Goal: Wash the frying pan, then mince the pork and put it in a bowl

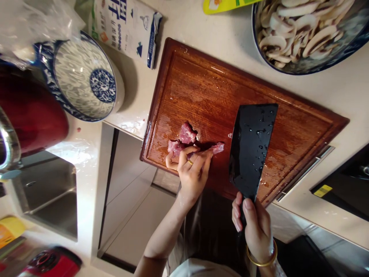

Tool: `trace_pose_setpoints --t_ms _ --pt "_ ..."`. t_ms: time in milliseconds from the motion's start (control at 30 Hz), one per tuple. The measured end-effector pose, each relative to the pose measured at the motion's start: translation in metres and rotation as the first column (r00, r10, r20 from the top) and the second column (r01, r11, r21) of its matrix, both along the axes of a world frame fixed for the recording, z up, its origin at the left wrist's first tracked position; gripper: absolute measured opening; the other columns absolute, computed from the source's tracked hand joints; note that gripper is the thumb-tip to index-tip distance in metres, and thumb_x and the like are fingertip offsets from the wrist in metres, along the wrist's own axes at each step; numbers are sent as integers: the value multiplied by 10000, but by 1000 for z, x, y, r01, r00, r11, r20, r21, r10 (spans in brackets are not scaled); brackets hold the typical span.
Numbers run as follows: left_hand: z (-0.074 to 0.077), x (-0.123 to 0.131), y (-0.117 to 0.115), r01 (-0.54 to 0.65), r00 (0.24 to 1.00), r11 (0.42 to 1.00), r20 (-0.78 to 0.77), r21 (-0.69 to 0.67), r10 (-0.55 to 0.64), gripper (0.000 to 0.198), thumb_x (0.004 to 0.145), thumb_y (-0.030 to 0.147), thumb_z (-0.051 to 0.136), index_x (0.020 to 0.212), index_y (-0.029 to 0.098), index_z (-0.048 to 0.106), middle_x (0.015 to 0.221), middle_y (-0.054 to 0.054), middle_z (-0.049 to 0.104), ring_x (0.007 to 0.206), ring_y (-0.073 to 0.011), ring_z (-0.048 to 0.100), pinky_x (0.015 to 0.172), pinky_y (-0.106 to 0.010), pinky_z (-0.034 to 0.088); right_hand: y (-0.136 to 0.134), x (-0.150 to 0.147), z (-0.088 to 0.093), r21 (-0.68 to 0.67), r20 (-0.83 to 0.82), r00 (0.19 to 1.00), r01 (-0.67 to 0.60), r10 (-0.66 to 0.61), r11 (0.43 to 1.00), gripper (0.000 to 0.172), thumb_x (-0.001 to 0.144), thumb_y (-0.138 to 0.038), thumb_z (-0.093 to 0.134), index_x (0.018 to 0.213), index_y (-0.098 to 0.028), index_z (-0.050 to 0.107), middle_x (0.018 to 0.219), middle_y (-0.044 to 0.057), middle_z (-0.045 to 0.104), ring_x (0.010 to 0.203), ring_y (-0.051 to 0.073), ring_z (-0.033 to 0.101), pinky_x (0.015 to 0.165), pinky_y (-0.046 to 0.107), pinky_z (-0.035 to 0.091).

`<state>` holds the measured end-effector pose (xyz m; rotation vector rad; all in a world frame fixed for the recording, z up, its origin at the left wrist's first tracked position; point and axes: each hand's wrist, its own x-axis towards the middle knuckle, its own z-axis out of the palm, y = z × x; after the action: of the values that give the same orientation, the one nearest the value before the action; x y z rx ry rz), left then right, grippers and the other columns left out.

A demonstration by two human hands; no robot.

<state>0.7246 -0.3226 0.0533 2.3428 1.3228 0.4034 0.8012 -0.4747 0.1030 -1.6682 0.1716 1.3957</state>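
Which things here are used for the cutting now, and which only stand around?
In use:
left hand on the raw meat pieces
right hand gripping the black cleaver
wooden cutting board

Standing around:
bowl of sliced mushrooms
blue-and-white bowl
white packet
red pot
sink

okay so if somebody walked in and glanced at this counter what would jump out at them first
Likely the broad black cleaver, wet with droplets, held flat over the wooden cutting board by the right hand. Beside it, the left hand presses on raw red meat. A bowl of sliced mushrooms sits top right.
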Motion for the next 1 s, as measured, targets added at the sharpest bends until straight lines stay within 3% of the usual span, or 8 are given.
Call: trace_pose_setpoints --t_ms 167,333,1000 --pt "-2 8 1 -16 998 1000 -58 18 17 286 774 349 683 1054 296 665 919 -11 694 976 -227 535 995 -457 225 -4 3 -2 -11 44 997 -58 59 998 265 917 -436 442 853 -190 513 573 -49 447 401 59 383 382 198 323" --pt "-9 18 0 -29 1000 1000 0 -3 29 95 825 277 632 889 296 701 767 15 683 909 -198 551 979 -452 216 -6 4 -3 -6 92 990 -110 110 994 253 921 -413 446 847 -183 523 567 -47 447 408 56 384 391 199 320" --pt "-5 14 1 40 994 999 101 11 -41 103 832 233 622 900 286 677 822 48 726 983 -193 600 1040 -449 164 -4 1 -5 22 150 982 -124 119 992 214 932 -379 437 876 -189 519 550 -59 454 395 46 382 373 160 333"
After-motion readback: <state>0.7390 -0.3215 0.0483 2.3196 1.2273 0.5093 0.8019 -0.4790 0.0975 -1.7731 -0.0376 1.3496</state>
